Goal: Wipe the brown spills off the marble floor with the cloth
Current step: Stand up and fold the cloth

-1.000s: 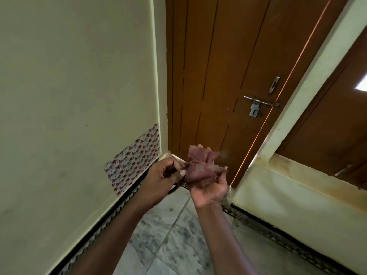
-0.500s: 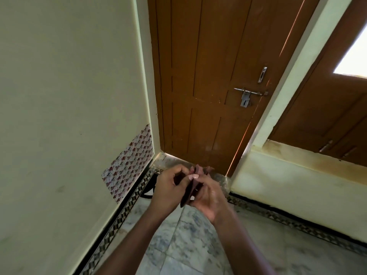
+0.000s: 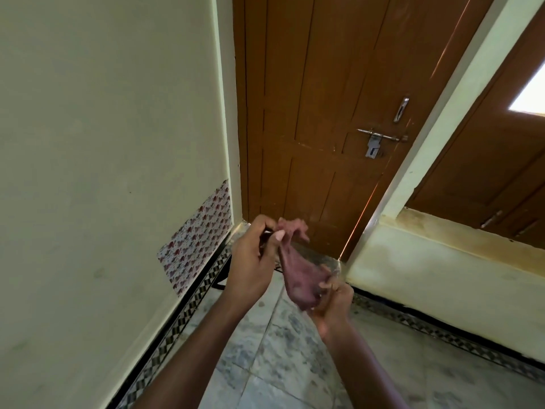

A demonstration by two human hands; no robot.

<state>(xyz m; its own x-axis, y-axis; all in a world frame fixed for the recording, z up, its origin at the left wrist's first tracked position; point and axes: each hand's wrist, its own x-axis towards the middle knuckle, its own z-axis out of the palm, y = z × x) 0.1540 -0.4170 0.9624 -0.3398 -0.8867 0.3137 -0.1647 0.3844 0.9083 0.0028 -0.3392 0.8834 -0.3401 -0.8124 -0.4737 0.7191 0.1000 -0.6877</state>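
Note:
A small pinkish-purple cloth is stretched in the air between both hands, above the marble floor. My left hand pinches its upper end between thumb and fingers. My right hand grips its lower end, palm turned up. The floor is grey-white veined marble tiles. No brown spill shows in the part of the floor I can see; the hands and arms hide the patch near the door sill.
A pale green wall with a floral patch runs along the left. A shut brown wooden door with a metal latch stands ahead. A patterned skirting band edges the floor. A low ledge lies to the right.
The hands, pressed together around the bunched cloth a moment ago, have drawn apart, stretching the cloth out between them. The view has tilted slightly.

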